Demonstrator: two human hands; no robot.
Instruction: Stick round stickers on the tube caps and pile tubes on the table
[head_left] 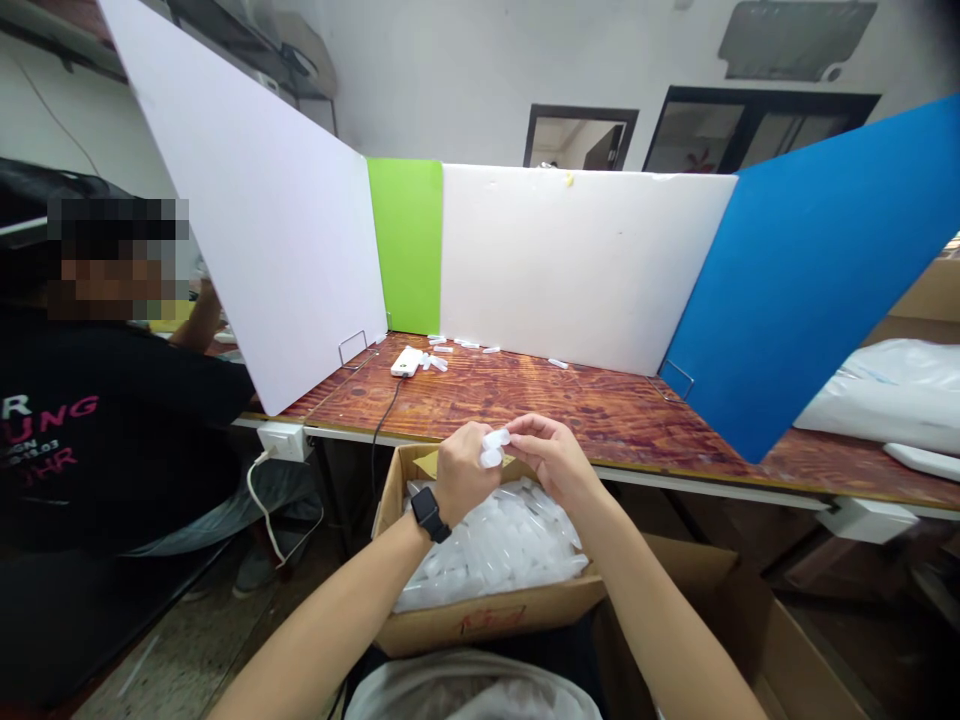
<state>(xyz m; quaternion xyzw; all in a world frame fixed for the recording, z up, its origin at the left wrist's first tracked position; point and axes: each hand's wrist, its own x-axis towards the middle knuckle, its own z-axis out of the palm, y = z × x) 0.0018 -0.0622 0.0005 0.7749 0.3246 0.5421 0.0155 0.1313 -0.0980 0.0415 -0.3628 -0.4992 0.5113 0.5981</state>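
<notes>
Tubes of clear plastic we're pinching between left hand and right hand above an open brown cardboard box heaped with more, a few loose tubes lying on the reddish wood-grain tabletop.

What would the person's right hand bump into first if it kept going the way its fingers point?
Most likely the small clear plastic pieces held at the fingertips of the left hand. The right hand points straight at them and looks almost in contact, though depth is hard to judge from this view.
</notes>
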